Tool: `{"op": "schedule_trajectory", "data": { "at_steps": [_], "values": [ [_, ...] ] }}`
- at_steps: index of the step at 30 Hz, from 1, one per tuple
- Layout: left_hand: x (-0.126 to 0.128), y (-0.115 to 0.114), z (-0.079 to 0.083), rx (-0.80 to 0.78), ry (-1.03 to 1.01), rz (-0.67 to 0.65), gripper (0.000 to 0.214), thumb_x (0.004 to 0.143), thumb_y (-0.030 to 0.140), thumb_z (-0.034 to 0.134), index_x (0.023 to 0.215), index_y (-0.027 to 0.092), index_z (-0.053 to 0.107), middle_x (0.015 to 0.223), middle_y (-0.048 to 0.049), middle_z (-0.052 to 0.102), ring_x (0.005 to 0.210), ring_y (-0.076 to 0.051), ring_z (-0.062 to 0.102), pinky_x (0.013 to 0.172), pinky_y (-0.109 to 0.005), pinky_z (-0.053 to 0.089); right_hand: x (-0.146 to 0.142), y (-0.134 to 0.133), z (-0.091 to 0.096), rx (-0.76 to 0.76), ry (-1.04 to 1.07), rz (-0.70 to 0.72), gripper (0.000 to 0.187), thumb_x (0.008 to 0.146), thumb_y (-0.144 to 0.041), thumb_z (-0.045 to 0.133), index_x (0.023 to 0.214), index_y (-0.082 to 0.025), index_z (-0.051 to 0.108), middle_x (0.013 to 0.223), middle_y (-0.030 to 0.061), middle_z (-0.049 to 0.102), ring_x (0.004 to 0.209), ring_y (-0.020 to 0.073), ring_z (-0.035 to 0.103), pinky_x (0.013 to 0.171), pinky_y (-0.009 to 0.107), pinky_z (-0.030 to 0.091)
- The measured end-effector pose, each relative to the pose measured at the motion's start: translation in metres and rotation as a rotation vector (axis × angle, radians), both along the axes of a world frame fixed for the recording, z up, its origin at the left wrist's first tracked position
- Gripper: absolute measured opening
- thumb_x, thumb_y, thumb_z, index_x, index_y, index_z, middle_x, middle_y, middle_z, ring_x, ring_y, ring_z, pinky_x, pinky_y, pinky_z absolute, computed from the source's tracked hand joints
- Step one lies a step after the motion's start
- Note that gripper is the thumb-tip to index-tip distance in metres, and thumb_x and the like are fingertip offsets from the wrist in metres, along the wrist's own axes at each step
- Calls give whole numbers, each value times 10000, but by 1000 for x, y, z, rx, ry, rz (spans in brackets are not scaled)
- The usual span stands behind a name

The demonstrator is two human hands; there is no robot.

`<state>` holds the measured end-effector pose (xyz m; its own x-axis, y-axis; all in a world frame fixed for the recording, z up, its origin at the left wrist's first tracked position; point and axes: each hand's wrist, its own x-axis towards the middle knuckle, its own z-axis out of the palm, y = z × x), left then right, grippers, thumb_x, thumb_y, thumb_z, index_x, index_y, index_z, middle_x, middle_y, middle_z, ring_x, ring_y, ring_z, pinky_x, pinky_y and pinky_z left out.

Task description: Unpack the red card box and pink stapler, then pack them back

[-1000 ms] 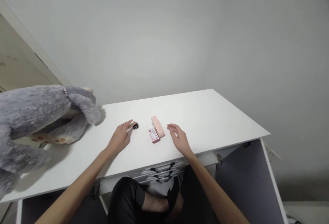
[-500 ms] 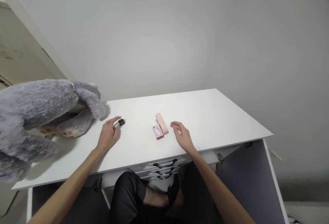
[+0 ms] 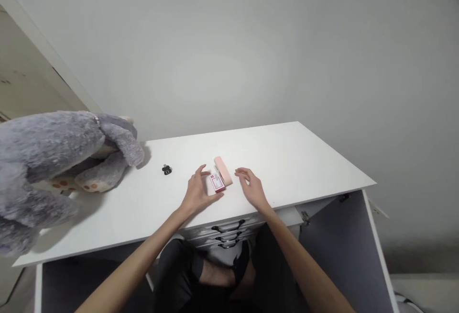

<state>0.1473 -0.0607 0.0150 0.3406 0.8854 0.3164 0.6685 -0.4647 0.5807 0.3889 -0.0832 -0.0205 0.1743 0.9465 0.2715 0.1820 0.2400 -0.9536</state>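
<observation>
Left hand (image 3: 198,193) is spread wide, index finger and thumb forming a loose C around the little box (image 3: 217,182). Nothing is pinched yet, and I honestly can't tell if the fingertips are touching the box or just beside it. The box is a small flat rectangle, red edges with a white label on top, looks like cardboard. It lies flat on the desk at about 2 o'clock from that hand.

Snug against the box at its 1 o'clock is a pale pink stapler (image 3: 223,170), a smooth, rounded plastic bar shape. The right hand (image 3: 253,189) sits at 3 o'clock of the pair, fingers apart and relaxed, palm down, holding nothing.

Out at 10 o'clock from the left hand, well apart, there's a tiny black clip-like thing (image 3: 167,169), too small to make out. Further round at 9 o'clock a big fuzzy grey plush toy (image 3: 53,152) flops on the desk, with cream soles and orange spots.

The desk (image 3: 287,160) is a smooth matte white slab. Under its near edge are dark curved metal drawer handles (image 3: 227,229).
</observation>
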Motion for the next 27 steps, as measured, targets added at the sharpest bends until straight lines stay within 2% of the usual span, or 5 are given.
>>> {"op": "schedule_trajectory", "data": {
  "at_steps": [6,11,19,23,27],
  "values": [
    [4,0,-4,9,-59,14,1044,768,484,893,1572,255,267,1303,-146,697,1287,-368,649,1125,-582,445,0,2,-2,1,10,-5,261,1012,-385,518,1205,-251,631,1304,134,766,1213,256,758,1066,439,573],
    [-15,-7,-4,-41,-129,31,993,798,506,872,1547,263,266,1260,-131,730,1282,-336,676,1134,-547,459,0,0,-3,-1,35,5,267,1014,-395,524,1209,-242,624,1312,148,763,1221,259,756,1082,454,568],
    [-98,-24,17,-110,-121,276,1002,771,546,841,1550,267,277,1285,-144,714,1175,-325,721,1003,-493,552,1,-3,-6,-11,40,4,298,1004,-426,549,1218,-234,630,1324,158,754,1227,272,750,1107,487,554],
    [-144,-22,25,-118,-38,394,1026,736,591,814,1540,242,278,1248,-140,718,1197,-342,710,1004,-491,556,1,-3,-6,-28,54,12,316,998,-438,559,1225,-229,628,1329,166,754,1228,278,749,1107,498,555],
    [-171,-18,32,-141,55,468,1087,704,660,796,1539,206,270,1267,-176,716,1188,-370,707,985,-512,560,0,-5,-6,-48,60,8,321,990,-437,565,1224,-228,628,1333,170,752,1227,285,748,1103,506,554]
  ]
}}
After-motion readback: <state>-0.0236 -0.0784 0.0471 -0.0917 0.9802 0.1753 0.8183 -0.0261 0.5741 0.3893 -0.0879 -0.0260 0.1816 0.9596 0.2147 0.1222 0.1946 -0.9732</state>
